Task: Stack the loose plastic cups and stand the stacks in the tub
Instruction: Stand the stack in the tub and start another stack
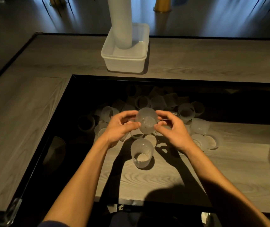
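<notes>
i have the held cup (pixel 147 122) up between both hands, over the heap of loose cups (pixel 157 100). the left grip (pixel 121 126) curls its fingers and thumb round the cup's left wall and the right grip (pixel 172 130) pinches the right wall, so the cup sits tilted out at the fingertips, not in either palm. i judge it very light, thin and springy. the ribbed wall gives some purchase but would likely buckle under a squeeze, so gentle pressure on opposite sides should do. the upright cup (pixel 142 155) stands on the worktop (pixel 163 179) just below my hands and nearer me, probably the base to stack onto. the tub (pixel 124 65) sits well apart at the far side, with a tall stack (pixel 121 22) leaning in it.
</notes>
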Motion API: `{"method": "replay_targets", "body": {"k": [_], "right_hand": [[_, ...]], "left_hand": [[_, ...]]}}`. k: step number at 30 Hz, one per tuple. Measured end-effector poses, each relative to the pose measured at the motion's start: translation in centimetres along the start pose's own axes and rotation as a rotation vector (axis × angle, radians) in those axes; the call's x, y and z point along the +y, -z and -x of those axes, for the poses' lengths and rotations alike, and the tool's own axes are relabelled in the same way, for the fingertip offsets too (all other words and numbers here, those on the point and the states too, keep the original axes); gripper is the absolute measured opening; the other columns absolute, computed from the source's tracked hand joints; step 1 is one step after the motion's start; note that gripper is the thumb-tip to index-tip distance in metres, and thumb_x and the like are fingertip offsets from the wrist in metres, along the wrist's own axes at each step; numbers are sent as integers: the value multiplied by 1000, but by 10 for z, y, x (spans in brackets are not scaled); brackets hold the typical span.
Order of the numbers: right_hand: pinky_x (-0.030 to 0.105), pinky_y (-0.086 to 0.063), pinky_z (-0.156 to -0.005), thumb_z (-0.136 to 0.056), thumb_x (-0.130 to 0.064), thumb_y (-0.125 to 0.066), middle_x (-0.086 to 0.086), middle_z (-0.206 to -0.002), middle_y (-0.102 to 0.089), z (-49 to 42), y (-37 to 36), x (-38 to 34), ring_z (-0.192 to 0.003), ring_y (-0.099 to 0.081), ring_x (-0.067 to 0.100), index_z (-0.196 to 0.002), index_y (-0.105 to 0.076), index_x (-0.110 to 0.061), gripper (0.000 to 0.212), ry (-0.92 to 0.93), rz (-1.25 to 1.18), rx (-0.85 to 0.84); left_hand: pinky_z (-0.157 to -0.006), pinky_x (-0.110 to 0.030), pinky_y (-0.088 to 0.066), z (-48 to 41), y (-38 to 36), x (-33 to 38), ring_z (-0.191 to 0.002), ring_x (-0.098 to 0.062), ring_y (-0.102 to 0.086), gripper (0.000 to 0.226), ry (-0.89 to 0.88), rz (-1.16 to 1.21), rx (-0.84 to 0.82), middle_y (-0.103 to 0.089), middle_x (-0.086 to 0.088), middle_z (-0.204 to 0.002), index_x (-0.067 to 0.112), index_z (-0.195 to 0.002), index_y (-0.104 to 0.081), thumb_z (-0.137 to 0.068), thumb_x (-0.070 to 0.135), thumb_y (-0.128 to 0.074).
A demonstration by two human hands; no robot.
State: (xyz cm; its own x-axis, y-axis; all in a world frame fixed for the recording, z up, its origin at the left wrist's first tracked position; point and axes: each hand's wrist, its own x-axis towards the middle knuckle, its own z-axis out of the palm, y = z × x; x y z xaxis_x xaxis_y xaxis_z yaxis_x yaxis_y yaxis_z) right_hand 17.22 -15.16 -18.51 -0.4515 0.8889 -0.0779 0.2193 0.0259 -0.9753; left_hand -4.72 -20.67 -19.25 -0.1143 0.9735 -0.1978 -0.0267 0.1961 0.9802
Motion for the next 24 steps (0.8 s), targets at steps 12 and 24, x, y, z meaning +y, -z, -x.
{"method": "replay_targets", "body": {"k": [12,24], "right_hand": [[23,-55,-65,-75,1,-84,0,-136,-51,31,4,4,-90,-66,20,-127,-55,-27,66,-1,-20,-350],[24,-54,-80,-78,-27,-86,-14,-129,-45,35,-3,8,-108,-54,9,-135,-49,-40,69,-6,490,-385]], "left_hand": [[-77,-28,-54,55,16,-5,-68,-11,-67,56,94,37,-223,-71,-5,-88,7,-126,-58,-77,-11,-75],[-84,-31,-58,57,18,-20,-90,-33,-68,64,205,-96,-257,-67,-13,-85,19,-126,-59,-72,-6,-82]]}}
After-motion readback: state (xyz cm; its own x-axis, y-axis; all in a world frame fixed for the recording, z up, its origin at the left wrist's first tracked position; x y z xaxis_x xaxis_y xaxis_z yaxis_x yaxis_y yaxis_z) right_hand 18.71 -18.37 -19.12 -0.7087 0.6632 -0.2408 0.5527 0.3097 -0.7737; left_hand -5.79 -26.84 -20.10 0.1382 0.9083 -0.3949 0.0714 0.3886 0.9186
